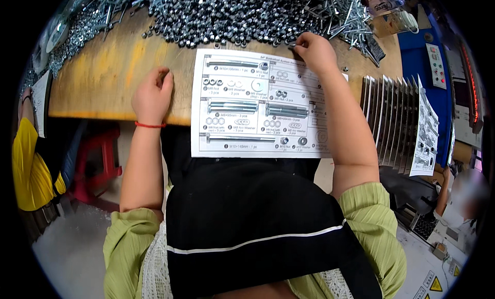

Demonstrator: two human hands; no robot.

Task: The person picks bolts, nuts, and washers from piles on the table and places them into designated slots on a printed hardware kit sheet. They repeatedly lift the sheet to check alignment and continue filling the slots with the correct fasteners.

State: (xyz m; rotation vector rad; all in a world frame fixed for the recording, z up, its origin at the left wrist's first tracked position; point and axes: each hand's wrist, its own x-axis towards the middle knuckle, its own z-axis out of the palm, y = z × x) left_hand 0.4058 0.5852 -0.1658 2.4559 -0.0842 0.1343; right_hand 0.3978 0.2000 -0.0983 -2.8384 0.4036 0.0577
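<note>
My left hand (152,95) hovers over the wooden tabletop near its front edge. Its fingers are curled in toward the thumb, and whatever they may hold is hidden. At the near edge of a big heap of dark metal nuts (221,15), my right hand (316,54) has its fingertips pinched together at a small metal piece (292,46), too small to name. A white printed sheet (258,148) with pictures of bolts, nuts and washers lies between my arms, overhanging the table's front edge. My right forearm covers part of its right side.
Loose bolts (343,20) lie right of the nuts, and smaller silver hardware (77,41) at the left. A row of upright printed cards (397,123) stands at the right, beside a blue machine (435,93). A red stool (95,165) and a person in yellow (33,165) are at left.
</note>
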